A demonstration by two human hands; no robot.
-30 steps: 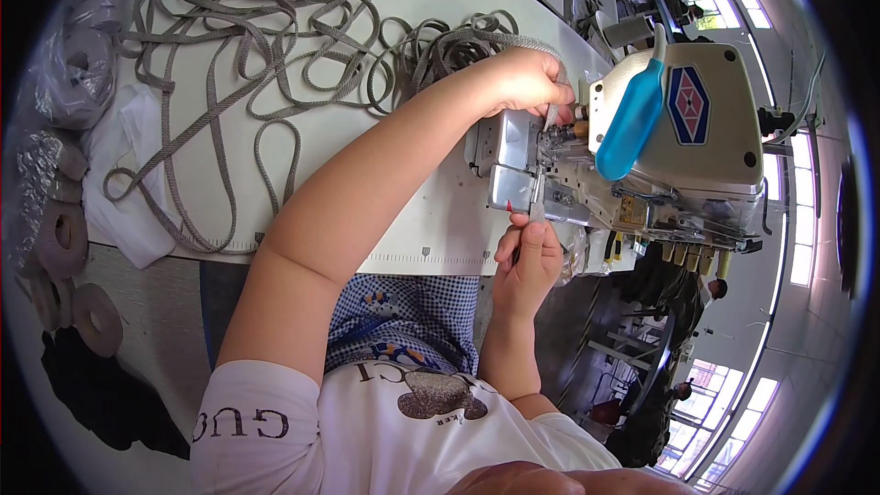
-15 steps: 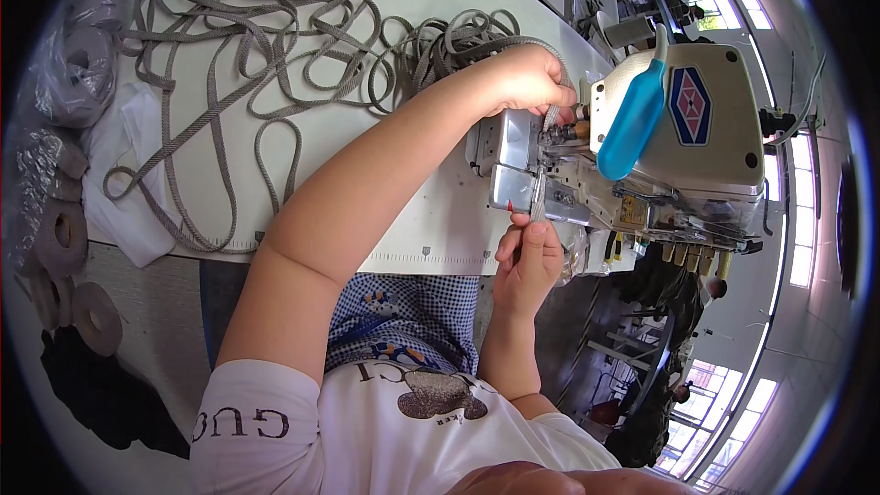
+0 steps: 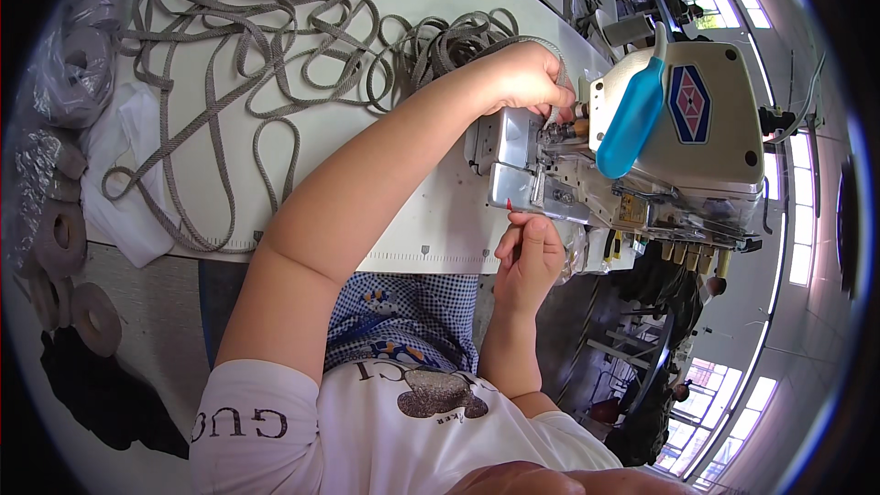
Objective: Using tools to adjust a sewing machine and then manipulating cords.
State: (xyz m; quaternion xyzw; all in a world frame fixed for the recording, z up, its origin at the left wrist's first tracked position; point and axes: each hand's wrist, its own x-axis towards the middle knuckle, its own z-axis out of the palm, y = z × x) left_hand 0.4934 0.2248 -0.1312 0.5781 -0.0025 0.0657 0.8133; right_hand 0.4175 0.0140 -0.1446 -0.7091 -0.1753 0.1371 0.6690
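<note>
A white overlock sewing machine [image 3: 724, 119] stands at the right, with a blue paddle-shaped piece [image 3: 631, 119] hanging on its front. Behind the presser area, my left hand [image 3: 532, 78] is closed on a grey flat woven cord [image 3: 553, 116], which arches over the fingers. My right hand [image 3: 530, 243] sits just in front of the machine's metal plate [image 3: 515, 185], fingers curled together. Whatever may be between those fingertips is hidden. A small red mark [image 3: 510, 204] shows at the plate's near edge, beside the right fingertips.
Loose loops of grey cord [image 3: 215, 96] spread over the white table [image 3: 385, 220], bunching behind my left forearm. Rolls in clear plastic [image 3: 87, 69] and a white bag [image 3: 133, 165] lie at the left. Windows and other people at work show at the far right.
The grey cord end that ran from the plate into my right fingers no longer shows there. Both hands have stayed almost in place.
</note>
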